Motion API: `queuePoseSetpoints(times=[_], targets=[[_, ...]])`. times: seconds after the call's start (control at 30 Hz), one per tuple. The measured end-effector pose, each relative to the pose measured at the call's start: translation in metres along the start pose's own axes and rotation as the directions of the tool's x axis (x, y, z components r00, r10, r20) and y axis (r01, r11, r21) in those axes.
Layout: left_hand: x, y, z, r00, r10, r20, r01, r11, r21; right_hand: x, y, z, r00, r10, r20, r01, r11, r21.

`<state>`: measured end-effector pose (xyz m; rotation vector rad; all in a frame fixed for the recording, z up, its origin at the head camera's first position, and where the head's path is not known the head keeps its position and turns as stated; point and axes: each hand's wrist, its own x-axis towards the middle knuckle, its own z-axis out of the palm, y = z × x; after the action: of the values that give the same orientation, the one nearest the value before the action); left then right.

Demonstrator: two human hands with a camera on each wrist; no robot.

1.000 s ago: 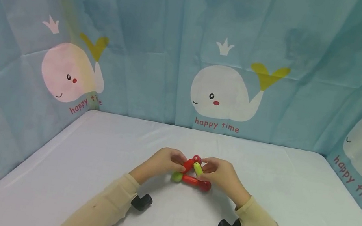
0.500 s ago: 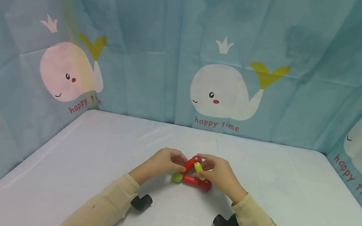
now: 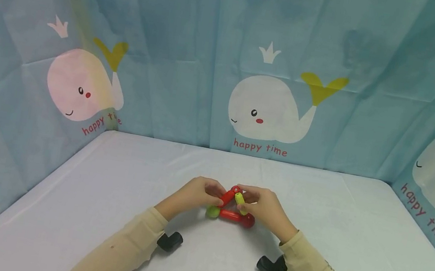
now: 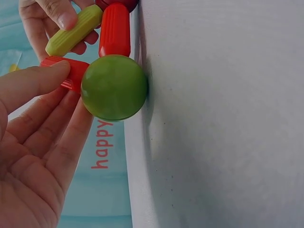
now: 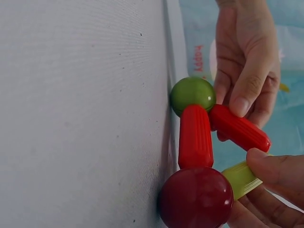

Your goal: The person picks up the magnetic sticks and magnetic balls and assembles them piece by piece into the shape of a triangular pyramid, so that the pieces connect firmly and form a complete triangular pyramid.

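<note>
Toy building rods and balls form a near-triangle on the white table. The front red rod [image 3: 230, 215] joins a green ball [image 4: 115, 88] to a dark red ball [image 5: 196, 198]. From the green ball runs a second red rod [image 5: 240, 127], which my left hand [image 3: 203, 191] pinches between thumb and fingers. A yellow-green rod [image 4: 75, 31] leads from the dark red ball; my right hand [image 3: 262, 206] pinches it. The free ends of these two rods come close together at the back. A round red shape with a pale spot shows there; whether it is a rod end cannot be told.
Black curved pieces, the left one [image 3: 170, 242] and the right one [image 3: 272, 266], stick out at the sleeve cuffs. A pale blue whale-print curtain [image 3: 188, 102] stands behind the white table [image 3: 130, 164] and along its sides.
My right hand has shifted slightly left, its fingers reaching nearer the top of the rods. The left hand keeps its hold on the red rod, nearly still.
</note>
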<state>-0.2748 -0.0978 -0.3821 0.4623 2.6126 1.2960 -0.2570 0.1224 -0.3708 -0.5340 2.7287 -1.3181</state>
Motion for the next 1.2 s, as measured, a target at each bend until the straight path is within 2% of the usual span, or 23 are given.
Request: queuePoseSetpoints(times=[0.77,1.07,1.2], targets=[[-0.0001,-0.0003,0.0003,1.0,0.004,0.007,-0.004,1.0,0.001,-0.0006,0.0004,-0.0006,1.0,0.003,0.0,-0.003,1.0,0.003],[-0.0019,0.0007,-0.001,1.0,-0.006,0.014,0.006,1.0,0.006,0.0005,0.0015,-0.0006,0.999,0.038,0.003,-0.038,0.999,0.0],[-0.0028,0.0006,-0.0062,1.0,-0.017,0.025,0.016,1.0,0.021,0.0007,0.0017,-0.0055,0.997,0.076,0.006,-0.076,0.997,-0.027]])
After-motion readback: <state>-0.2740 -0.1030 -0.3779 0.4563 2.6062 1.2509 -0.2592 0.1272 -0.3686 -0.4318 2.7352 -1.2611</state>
